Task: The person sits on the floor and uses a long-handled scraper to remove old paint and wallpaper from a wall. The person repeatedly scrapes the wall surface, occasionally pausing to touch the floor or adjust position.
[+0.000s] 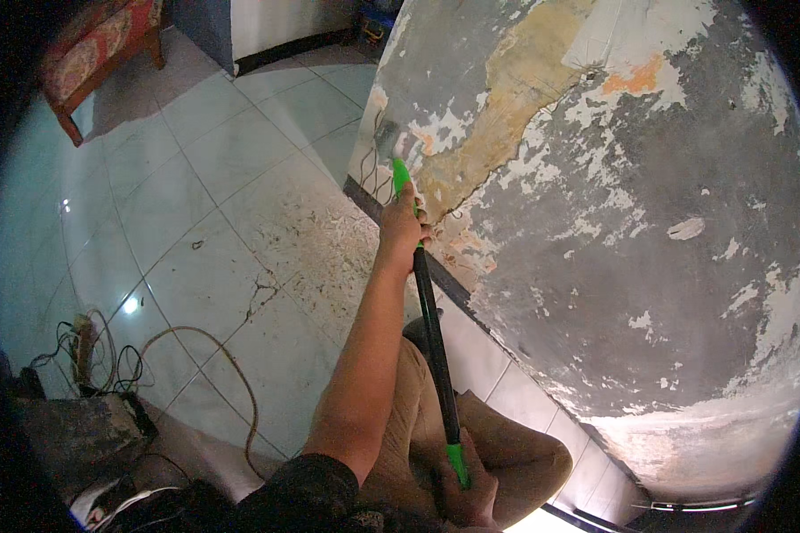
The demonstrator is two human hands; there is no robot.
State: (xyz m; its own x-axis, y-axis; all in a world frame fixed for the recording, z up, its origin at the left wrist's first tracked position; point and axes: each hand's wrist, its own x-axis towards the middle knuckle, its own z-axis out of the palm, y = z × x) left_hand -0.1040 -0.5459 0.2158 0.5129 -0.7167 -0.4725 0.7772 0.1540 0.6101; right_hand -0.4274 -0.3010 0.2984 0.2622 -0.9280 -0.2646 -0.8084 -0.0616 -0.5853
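A long-handled scraper (430, 306) with a black shaft and green grip parts slants up across the view. My left hand (403, 223) is closed around its upper part, just below the green neck. Lower down, in front of my bent knee, my right hand (468, 486) grips the green butt end. The grey head (387, 138) lies at the lower part of a wall (607, 220) with peeling paint; it is blurred, and whether it touches the surface I cannot tell. Bare tan plaster (470, 166) shows beside the head, with cracked edges.
Paint flakes (327, 246) litter the white floor tiles (200, 260) along a dark skirting strip (450, 280). A cable (240, 373) runs across the floor to a power strip (82, 346) at the left. A patterned wooden-legged seat (100, 50) stands at upper left.
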